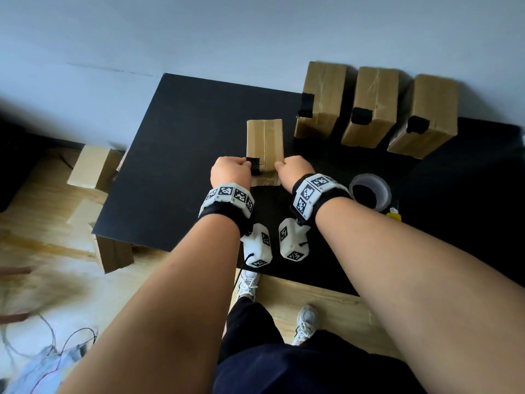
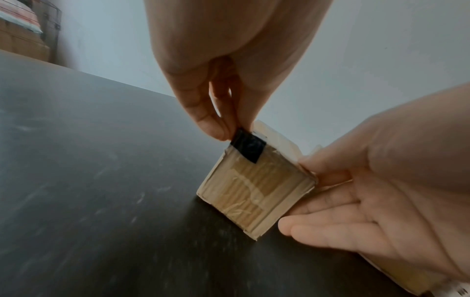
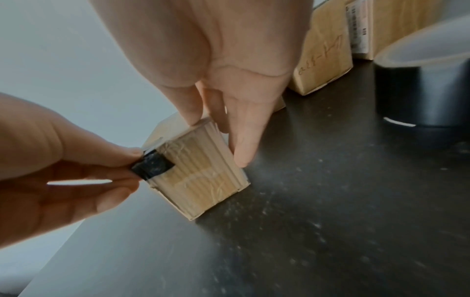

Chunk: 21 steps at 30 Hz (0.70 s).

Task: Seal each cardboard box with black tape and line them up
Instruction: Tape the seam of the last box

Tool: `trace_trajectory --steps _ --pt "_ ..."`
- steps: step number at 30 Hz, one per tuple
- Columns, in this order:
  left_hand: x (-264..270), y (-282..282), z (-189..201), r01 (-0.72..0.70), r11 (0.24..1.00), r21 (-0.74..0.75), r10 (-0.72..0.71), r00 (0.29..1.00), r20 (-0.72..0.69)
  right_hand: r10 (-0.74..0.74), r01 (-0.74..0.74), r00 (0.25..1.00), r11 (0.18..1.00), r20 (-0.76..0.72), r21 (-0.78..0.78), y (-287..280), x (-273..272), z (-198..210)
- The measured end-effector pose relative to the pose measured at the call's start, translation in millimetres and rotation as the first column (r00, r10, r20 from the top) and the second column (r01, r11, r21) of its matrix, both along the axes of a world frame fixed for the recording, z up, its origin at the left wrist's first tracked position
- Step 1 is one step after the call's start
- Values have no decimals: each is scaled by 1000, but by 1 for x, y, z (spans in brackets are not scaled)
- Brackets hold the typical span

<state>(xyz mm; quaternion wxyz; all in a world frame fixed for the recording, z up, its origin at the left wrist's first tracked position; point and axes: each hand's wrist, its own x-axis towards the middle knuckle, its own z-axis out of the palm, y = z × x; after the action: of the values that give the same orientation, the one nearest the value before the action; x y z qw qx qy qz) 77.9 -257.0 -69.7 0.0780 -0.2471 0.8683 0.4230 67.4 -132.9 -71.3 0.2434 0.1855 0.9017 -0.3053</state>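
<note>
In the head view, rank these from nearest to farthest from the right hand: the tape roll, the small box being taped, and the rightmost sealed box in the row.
1. Small box: touching the right hand, at its left.
2. Tape roll: on the table just right of the wrist.
3. Rightmost sealed box: far right, by the wall.

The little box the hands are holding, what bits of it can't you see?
- Small box: its far end, in every view; the box itself hides it.
- Black tape piece: the pinched end, under the left hand fingertips.
- Box's right side: mostly covered by the right hand in the right wrist view.
</note>
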Motion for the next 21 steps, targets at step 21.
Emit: trace_trajectory --steps 21 --pt "-167 -15 5 339 941 17 -335 936 -105 -394 386 915 917 -85 -96 -31 -134 19"
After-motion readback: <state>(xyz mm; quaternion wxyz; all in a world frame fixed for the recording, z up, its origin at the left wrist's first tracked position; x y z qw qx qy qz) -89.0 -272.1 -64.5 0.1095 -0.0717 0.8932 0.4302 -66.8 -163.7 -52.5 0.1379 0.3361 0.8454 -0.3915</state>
